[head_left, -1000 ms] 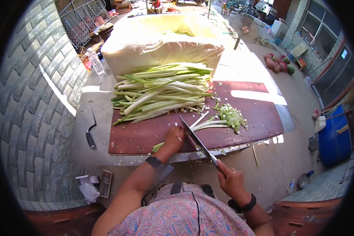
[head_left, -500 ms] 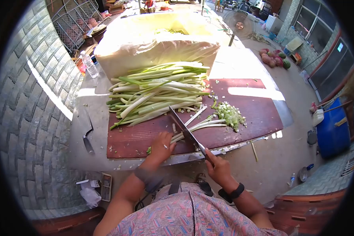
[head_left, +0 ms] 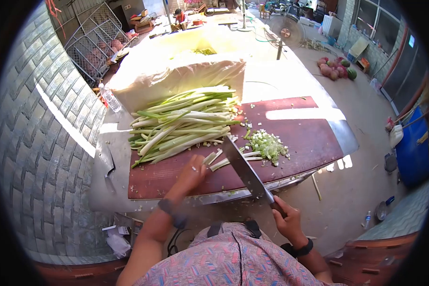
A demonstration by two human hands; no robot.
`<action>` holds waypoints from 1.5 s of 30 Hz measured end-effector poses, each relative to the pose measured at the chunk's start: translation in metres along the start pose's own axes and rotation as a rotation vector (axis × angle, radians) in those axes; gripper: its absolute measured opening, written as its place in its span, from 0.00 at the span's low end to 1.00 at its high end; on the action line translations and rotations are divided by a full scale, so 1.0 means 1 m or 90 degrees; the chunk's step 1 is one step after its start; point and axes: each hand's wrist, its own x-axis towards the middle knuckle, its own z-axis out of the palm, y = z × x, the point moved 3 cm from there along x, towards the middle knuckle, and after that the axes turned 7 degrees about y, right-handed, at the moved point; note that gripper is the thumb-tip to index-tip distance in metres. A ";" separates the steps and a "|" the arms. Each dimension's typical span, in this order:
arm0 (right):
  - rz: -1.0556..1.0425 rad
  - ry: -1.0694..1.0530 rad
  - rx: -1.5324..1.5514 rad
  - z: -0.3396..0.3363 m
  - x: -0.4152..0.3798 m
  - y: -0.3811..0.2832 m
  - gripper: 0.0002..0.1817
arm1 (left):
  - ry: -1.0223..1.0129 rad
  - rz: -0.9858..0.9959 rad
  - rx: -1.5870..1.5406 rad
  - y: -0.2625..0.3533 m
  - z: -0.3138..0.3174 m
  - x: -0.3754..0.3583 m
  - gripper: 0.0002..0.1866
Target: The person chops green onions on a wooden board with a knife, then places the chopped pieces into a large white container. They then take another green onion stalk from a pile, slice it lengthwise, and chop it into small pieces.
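Note:
My right hand point(head_left: 290, 221) is wrapped round the handle of a wide-bladed kitchen knife point(head_left: 245, 170). Its blade slants up and left over a few green onion stalks point(head_left: 229, 162) on the reddish-brown cutting board point(head_left: 186, 186). My left hand point(head_left: 191, 172) is at the near ends of these stalks, fingers bent and closed about them; the fingertips are partly blurred. To the right of the blade lies a heap of chopped green onion point(head_left: 268, 146). A large pile of whole green onions point(head_left: 181, 126) covers the board's back left.
Behind the pile stands a large plastic-lined box point(head_left: 176, 81). A second knife point(head_left: 107, 162) lies on the metal table left of the board, below a clear bottle point(head_left: 110, 99). A fan point(head_left: 285, 32), melons point(head_left: 351, 73) and a blue barrel point(head_left: 411, 150) are farther right.
The knife and my right hand have moved right and toward me, the blade turning its flat side more into view. My left hand has shifted slightly up. The head view has moved too.

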 end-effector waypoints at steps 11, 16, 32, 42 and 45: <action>0.121 0.164 -0.026 -0.044 -0.046 0.032 0.23 | -0.006 0.182 -0.073 0.056 0.111 0.062 0.17; 0.133 0.159 -0.043 -0.050 -0.056 0.038 0.24 | 0.040 0.282 0.004 0.066 0.098 0.055 0.28; 0.150 0.136 -0.076 -0.061 -0.045 0.036 0.23 | -0.010 0.151 0.065 0.057 0.099 0.038 0.38; 0.104 0.126 -0.051 -0.048 -0.016 0.032 0.22 | 0.026 0.235 0.026 0.051 0.096 0.038 0.26; 0.086 0.125 -0.052 -0.045 -0.016 0.032 0.22 | 0.035 0.239 0.033 0.050 0.093 0.035 0.25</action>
